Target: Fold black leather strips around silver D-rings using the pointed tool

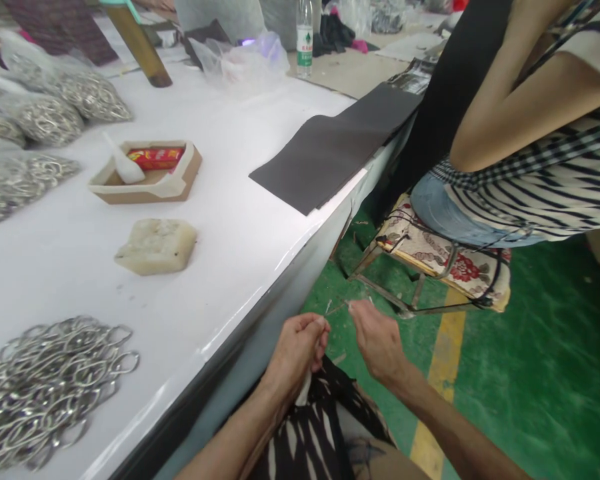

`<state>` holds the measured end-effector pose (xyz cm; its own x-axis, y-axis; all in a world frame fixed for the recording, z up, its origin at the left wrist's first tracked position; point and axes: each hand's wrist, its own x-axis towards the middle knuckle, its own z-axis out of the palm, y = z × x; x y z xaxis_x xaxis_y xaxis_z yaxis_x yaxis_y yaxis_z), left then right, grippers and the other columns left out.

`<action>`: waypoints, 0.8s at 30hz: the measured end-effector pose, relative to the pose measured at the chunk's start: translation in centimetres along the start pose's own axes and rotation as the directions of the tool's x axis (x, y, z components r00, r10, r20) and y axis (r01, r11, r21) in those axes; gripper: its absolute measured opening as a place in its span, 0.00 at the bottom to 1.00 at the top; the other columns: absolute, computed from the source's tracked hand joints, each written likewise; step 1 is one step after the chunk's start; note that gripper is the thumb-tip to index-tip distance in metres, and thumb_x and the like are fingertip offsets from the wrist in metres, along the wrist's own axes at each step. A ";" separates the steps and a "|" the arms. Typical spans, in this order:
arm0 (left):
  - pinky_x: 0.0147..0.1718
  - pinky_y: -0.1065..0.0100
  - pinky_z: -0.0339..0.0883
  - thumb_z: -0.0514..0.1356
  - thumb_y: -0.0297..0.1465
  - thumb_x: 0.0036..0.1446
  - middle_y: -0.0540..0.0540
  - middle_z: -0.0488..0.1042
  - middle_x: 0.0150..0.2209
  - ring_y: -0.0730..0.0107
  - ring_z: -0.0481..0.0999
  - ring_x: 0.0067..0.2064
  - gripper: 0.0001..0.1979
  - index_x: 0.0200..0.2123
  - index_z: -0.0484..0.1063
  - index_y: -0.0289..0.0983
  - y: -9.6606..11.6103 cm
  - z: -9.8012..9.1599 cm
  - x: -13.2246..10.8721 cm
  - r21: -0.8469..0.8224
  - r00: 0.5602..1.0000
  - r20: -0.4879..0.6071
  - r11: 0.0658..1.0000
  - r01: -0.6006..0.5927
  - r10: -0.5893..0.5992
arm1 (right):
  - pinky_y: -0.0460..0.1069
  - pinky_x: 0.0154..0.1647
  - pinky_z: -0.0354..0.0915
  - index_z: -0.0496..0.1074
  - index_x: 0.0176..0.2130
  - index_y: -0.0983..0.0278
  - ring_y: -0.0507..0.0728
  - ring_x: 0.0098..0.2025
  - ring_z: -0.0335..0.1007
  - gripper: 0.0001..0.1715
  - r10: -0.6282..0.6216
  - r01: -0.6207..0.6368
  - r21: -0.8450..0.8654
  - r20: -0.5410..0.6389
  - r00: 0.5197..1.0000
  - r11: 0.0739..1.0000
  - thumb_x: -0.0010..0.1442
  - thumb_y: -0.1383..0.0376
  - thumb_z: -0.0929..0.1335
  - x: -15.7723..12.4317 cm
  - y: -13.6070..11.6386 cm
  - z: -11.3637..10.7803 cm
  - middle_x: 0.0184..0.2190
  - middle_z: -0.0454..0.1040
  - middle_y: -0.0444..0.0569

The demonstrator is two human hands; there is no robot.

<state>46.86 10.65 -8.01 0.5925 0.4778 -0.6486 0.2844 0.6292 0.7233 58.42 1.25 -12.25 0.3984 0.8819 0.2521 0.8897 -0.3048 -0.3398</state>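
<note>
Above my lap and beside the table's edge, my left hand (301,341) is closed in a pinch. My right hand (376,337) is closed too, a short way to the right and at about the same height. A thin strand (336,308), thread or fine wire, runs between the two sets of fingertips; it is too fine to tell which. Small pale bits show near its ends. Below my left palm hangs a strip of something white (304,392), mostly hidden by the hand.
On the white table (220,267) lie a heap of metal rings (55,393), a yellowish block (157,247), a shallow box (150,193), bagged rings (50,120) and dark sheets (325,153). A water bottle (305,47) stands behind. At right, a person (540,153) sits on a padded stool (445,260).
</note>
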 end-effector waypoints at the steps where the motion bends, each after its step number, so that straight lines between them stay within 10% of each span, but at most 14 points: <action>1: 0.10 0.77 0.47 0.56 0.33 0.44 0.56 0.60 0.15 0.82 0.53 0.13 0.07 0.22 0.65 0.36 0.0 -0.1 0.0 -0.043 1.000 0.027 0.999 0.014 -0.013 | 0.47 0.28 0.53 0.65 0.30 0.62 0.54 0.28 0.63 0.20 -0.032 0.032 0.011 0.007 0.999 0.999 0.68 0.67 0.52 0.0 0.0 0.0 0.26 0.67 0.47; 24: 0.10 0.80 0.43 0.54 0.24 0.52 0.55 0.56 0.18 0.84 0.51 0.14 0.04 0.26 0.65 0.32 0.0 -0.7 0.2 -0.443 0.927 0.308 0.830 0.339 -0.214 | 0.46 0.28 0.56 0.65 0.30 0.62 0.53 0.26 0.63 0.22 0.017 -0.014 0.093 -0.032 0.999 0.996 0.69 0.65 0.52 -0.2 0.4 -0.4 0.25 0.67 0.46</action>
<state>46.47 11.22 -8.30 0.7208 0.1194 -0.6828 0.1031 0.9556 0.2760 58.80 0.80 -12.11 0.4206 0.8645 0.2753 0.8596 -0.2826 -0.4258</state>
